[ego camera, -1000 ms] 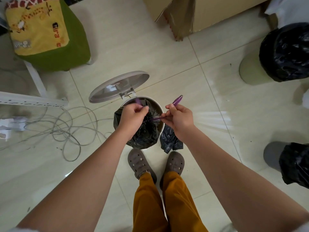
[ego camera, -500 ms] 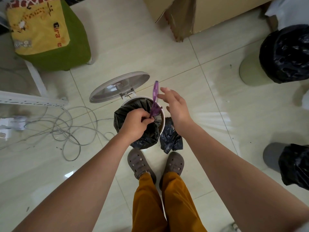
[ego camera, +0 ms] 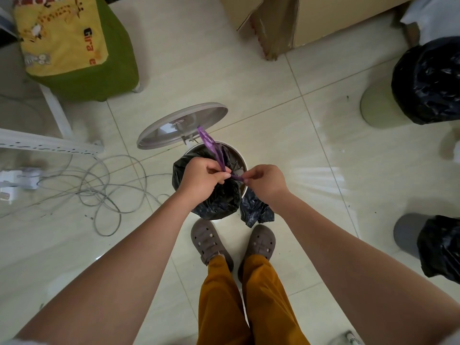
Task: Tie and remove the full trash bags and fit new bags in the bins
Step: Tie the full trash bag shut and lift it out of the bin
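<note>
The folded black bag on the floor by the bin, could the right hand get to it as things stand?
Probably not yet: the right hand is pinching the purple drawstring. The folded black bag lies uncovered right below it.

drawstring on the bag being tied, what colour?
Purple drawstring, against the black trash bag; the head view shows it.

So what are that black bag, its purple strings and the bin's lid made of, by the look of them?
The black trash bag looks like thin plastic film: crinkled and glossy, with small highlights. The purple drawstring seems a soft plastic ribbon, slightly see-through and twisted where both hands pinch it. The open bin lid looks like moulded hard plastic in a dull grey-beige; metal cannot be ruled out.
</note>
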Tool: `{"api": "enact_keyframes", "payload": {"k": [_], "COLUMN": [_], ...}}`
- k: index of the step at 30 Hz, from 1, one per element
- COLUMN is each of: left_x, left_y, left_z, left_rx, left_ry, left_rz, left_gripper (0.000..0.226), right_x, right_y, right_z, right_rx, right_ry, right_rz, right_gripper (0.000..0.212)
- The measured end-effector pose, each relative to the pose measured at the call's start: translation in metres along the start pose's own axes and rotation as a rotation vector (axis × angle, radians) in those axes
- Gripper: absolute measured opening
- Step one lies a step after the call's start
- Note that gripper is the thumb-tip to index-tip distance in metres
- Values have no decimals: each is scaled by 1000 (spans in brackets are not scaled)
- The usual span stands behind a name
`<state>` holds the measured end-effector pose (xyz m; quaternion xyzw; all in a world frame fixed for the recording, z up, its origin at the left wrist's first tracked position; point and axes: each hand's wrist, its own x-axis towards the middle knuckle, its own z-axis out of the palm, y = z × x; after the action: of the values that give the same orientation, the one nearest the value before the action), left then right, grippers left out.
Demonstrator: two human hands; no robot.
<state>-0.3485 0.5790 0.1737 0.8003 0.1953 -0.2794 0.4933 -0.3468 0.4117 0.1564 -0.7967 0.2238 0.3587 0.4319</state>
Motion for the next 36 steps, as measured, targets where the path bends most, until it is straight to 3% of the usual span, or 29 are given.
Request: {"api": "enact_keyframes", "payload": {"k": [2,5,7,10,13,19,23,28,33,36], "left_x": [0,1,2,1,-1,-6,-8,-11,-12,-13], "left_y": [1,4,6,6,3,-5,-8,-9,-9,-8], "left_z": [2,4,5,4,2,-1,1,2,0,0], "left_rx": [-2,-29,-70,-177,-247,-195,-100,-91,-136,-160], "left_ry": [-4,-9,6,32,46,25,88,139,163,168], "left_rz": [-9,-34,-57,-90,-118,-102,-17,26,34,45], "left_gripper": [19,14,17,12,9,28,25,27,27,26], "right_x": [-3,-8,-9,-7,-5,-4,-3,-3,-6,-4], "right_y": [-5,-19,-24,-23,-18,-9,-6,-9,-8,-9], "right_z": [1,4,8,15,22,27,29,25,25,23], "right_rx": [-217,-24,51,56,129,253,84,-139,-46,-49], "right_ry": [96,46,-57,-42,0,58,77,110,14,-18], "right_rz": [-200,-394,-369,-313,-267,-166,-238,-470,-477,-487], "right_gripper": [14,12,19,29,27,17,18,15,32,32]}}
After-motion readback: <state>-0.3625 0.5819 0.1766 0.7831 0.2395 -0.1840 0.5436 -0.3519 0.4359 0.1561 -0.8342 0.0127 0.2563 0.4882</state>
